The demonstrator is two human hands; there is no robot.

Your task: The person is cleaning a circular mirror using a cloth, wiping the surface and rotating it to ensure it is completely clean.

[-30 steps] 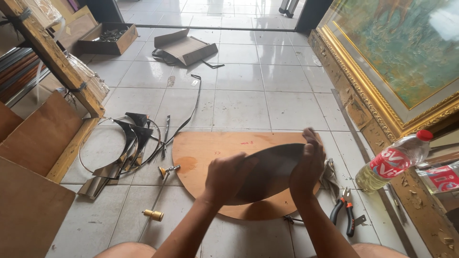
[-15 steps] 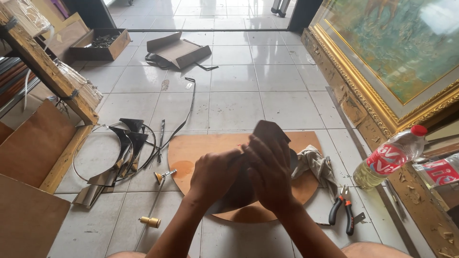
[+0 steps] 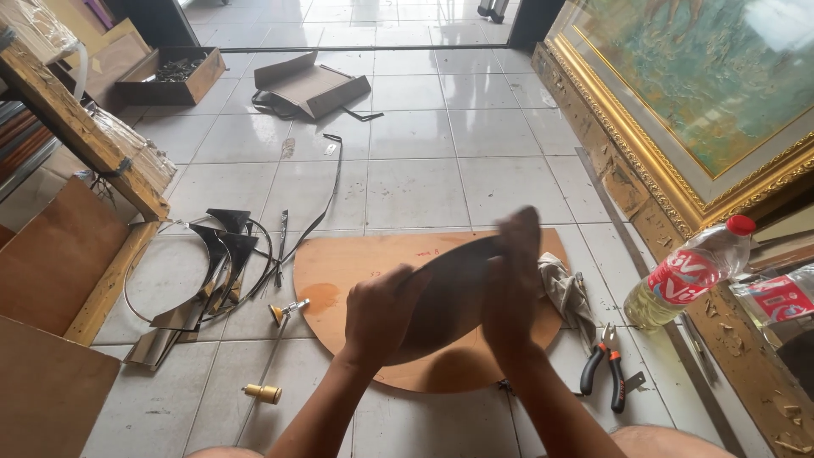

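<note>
Both my hands hold a dark, shiny leaf-shaped metal sheet (image 3: 449, 293) above a half-round plywood board (image 3: 356, 267) lying on the tiled floor. My left hand (image 3: 381, 309) grips the sheet's near left edge. My right hand (image 3: 513, 284) presses flat against the sheet's right side, fingers pointing up. A crumpled grey rag (image 3: 568, 293) lies on the board's right edge, just beside my right hand.
Red-and-black pliers (image 3: 604, 377) lie right of the board. A plastic bottle (image 3: 691, 271) of yellowish liquid leans by a gold-framed painting (image 3: 678, 110). Left are cut metal pieces with a wire ring (image 3: 212, 267), a brass-tipped rod (image 3: 271, 352), plywood panels (image 3: 64, 254) and cardboard boxes (image 3: 309, 83).
My right hand slid from the sheet's right end to its middle, then back toward the right. The sheet tilted and shifted with it. My left hand kept its grip.
</note>
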